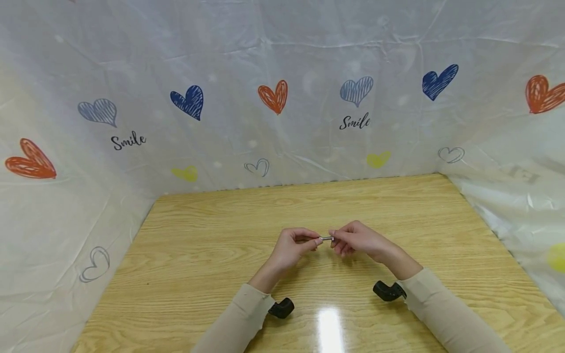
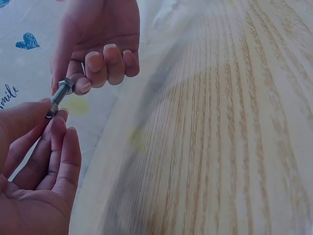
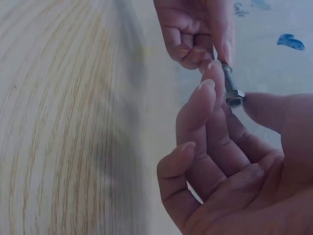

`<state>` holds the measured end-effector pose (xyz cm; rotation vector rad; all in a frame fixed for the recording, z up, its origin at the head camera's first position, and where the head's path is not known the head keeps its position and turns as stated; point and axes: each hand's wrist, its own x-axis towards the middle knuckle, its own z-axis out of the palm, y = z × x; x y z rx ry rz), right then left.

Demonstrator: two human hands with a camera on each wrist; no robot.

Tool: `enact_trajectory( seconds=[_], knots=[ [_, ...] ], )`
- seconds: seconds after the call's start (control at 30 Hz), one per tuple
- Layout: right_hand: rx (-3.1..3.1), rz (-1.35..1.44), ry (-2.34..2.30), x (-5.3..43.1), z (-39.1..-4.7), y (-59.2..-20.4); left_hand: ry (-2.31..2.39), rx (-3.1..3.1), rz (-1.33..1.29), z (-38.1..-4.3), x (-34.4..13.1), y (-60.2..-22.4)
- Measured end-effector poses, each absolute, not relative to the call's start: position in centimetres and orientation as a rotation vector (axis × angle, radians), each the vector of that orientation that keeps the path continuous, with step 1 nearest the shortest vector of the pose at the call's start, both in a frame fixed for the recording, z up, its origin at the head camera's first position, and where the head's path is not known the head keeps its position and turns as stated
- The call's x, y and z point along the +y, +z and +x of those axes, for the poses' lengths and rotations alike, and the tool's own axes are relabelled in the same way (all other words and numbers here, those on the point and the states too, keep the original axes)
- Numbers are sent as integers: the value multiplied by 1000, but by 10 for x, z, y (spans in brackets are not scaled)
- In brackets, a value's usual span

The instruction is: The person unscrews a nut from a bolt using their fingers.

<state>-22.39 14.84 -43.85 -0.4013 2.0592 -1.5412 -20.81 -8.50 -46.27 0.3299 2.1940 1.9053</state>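
Observation:
A small silver bolt (image 2: 59,96) with a threaded shank is held in the air between both hands. My left hand (image 1: 291,246) pinches one end of it between thumb and fingertips, which partly cover that end. At the other end sits a hexagonal nut (image 3: 235,98), with a round opening facing the right wrist view. My right hand (image 1: 359,239) pinches this nut between thumb and index finger, its other fingers loosely bent below. Bare thread shows between the two hands.
Beneath the hands lies a wood-grain table (image 1: 198,245). A pale curtain (image 1: 309,142) printed with hearts and "Smile" hangs behind it and at both sides. Black wrist mounts (image 1: 282,308) stick out from the sleeve cuffs. Light glares on the near tabletop.

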Motion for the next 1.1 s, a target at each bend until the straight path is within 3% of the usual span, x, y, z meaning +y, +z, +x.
enact_trajectory(
  seconds=[0.63,1.1],
  knots=[
    [2072,-564,-1625,156,-224,-439,1902,2201,283,-208,-84,-461],
    [1969,-330,-1561,150,-223,-443,1907,2200,322,-205,-82,-460]
  ],
)
